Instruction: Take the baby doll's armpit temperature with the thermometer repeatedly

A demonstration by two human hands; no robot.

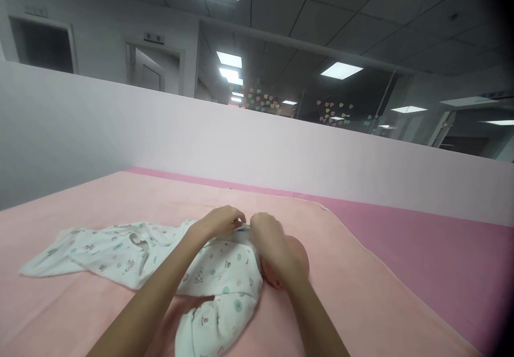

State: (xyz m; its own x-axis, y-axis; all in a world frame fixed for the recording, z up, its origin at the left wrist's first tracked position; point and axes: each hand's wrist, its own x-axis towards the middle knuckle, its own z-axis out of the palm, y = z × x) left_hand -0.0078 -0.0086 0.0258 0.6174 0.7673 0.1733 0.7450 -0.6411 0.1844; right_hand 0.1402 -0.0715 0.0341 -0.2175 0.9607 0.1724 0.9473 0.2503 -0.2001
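Observation:
A baby doll lies on its back on a pink sheet, its bare head (300, 255) to the right and partly covered by my right forearm. It wears a white garment (225, 271) printed with small green and brown figures; one sleeve bends toward me and the lower part stretches left. At the garment's upper front edge, my left hand (225, 220) pinches the fabric with curled fingers. Close beside it, my right hand (267, 234) is closed at the neck edge of the garment, slightly blurred. Its fingertips are hidden behind the hand.
The pink sheet (361, 293) covers a padded surface, with a darker pink mat (421, 239) along the right and back. A low white wall (281, 153) runs behind. Beyond it are doors and windows with heart stickers.

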